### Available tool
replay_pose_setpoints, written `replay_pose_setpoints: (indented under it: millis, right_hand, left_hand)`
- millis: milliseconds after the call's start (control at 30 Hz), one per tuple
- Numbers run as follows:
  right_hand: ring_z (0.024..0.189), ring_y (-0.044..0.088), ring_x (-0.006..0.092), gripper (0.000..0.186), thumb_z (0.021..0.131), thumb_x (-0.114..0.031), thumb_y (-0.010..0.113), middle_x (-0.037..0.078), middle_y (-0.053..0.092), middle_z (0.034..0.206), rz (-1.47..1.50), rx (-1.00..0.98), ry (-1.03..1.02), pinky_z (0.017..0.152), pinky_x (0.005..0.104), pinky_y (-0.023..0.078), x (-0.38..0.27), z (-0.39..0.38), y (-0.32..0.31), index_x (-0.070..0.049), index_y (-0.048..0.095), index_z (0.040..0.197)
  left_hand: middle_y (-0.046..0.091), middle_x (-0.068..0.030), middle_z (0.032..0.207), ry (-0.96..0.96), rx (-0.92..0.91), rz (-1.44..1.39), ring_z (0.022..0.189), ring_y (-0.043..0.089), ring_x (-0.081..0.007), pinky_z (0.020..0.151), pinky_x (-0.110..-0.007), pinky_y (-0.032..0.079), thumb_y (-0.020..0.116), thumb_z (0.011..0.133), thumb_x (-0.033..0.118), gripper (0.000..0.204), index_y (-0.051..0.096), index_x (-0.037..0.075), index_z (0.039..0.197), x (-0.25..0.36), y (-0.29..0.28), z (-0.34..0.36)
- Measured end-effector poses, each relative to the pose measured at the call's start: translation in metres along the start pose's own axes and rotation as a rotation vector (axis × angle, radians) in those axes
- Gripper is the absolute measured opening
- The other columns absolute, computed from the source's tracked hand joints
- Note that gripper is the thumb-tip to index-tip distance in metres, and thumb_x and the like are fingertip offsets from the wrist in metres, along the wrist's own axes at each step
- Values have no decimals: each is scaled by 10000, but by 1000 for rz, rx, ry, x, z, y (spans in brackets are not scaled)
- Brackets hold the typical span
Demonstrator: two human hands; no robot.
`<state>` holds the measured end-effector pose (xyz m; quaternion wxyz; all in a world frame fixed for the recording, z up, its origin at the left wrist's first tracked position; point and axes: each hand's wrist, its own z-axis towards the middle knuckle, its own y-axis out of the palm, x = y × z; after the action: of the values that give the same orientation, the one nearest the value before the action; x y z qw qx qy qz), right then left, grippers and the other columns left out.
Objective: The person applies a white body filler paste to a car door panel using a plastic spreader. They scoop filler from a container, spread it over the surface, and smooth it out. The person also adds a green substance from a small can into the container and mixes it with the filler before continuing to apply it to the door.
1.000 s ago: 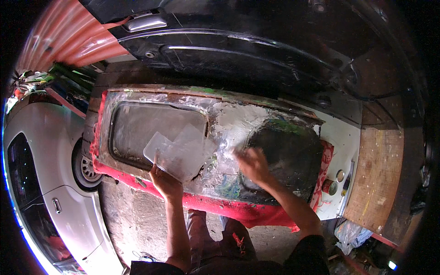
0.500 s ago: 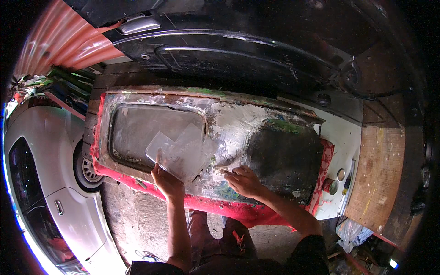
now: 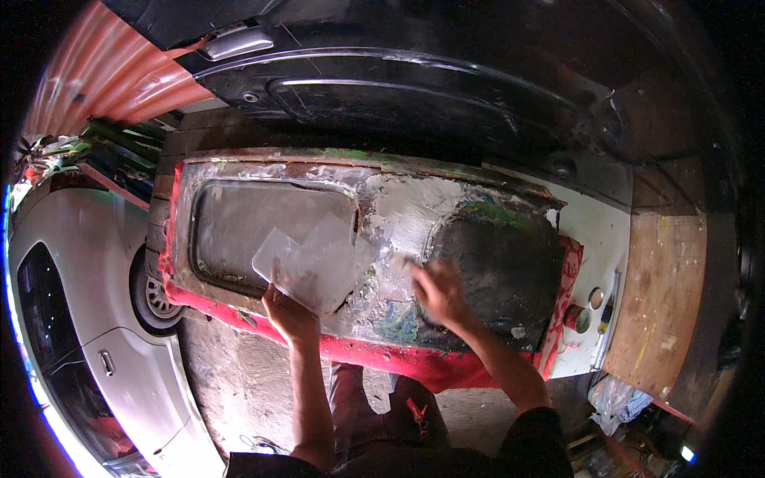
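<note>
Around the right hand [image 3: 438,291], we are seeing a worn panel [image 3: 396,320] lying on red cloth [image 3: 382,362], with a pale patch [image 3: 410,207] spreading beyond the fingertips; to this hand's right, a can [image 3: 577,319] is resting on a white board [image 3: 590,239], and a wooden board [image 3: 657,311] is lying farther right; well left of the left hand [image 3: 291,319], a silver car [image 3: 135,366] is standing; the left hand is gripping a translucent sheet [image 3: 315,275], which is obscuring part of the window recess [image 3: 263,219] ahead of it; the right hand is curling and blurred, and we cannot tell whether it is holding anything; compared with half a second earlier, we are finding the right hand farther from the body, while the left hand and sheet are keeping nearly the same position.
</note>
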<state>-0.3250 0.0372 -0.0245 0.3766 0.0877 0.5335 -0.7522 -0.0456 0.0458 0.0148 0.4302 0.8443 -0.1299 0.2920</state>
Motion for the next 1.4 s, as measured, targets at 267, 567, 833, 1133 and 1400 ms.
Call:
replay_pose_setpoints:
  millis: [267, 567, 833, 1133, 1400]
  right_hand:
    - [851, 625, 307, 338, 869, -133, 636, 114, 657, 940, 50, -404, -308, 790, 492, 511, -7, -41, 22, -115, 652, 1206]
    - [650, 553, 320, 164, 845, -71, 652, 91, 525, 686, -106, 41, -14, 553, 514, 400, 34, 16, 20, -133, 607, 989]
    - [678, 560, 312, 389, 842, -87, 700, 136, 570, 759, 86, -104, -91, 639, 472, 434, 3, -2, -7, -116, 650, 1227]
    - [808, 549, 340, 201, 861, -91, 680, 130, 573, 862, -261, 87, 200, 742, 492, 410, 51, 18, 14, -86, 618, 1053]
    - [790, 543, 331, 222, 840, -67, 698, 107, 543, 832, -152, 211, 176, 761, 462, 407, 33, 17, 2, -85, 637, 1052]
  left_hand:
    - [541, -114, 1437, -24, -19, 0, 1283, 530, -325, 1074, -507, 447, 373, 979, 361, 593, 467, 95, 1500, 0, 9, -1]
    - [534, -122, 1447, -5, -27, 15, 1291, 530, -322, 1077, -494, 456, 402, 971, 370, 580, 492, 121, 1487, 6, 8, 0]
    - [522, -98, 1466, -27, 8, 9, 1294, 529, -310, 1086, -503, 444, 399, 976, 378, 595, 457, 120, 1509, 6, 2, -3]
    - [555, -103, 1424, -23, -39, 34, 1241, 565, -319, 1047, -498, 474, 375, 984, 353, 586, 461, 87, 1500, 5, 10, -2]
    - [548, -117, 1430, -22, 2, 55, 1257, 552, -316, 1071, -505, 449, 352, 988, 346, 588, 455, 82, 1503, -3, 7, 8]
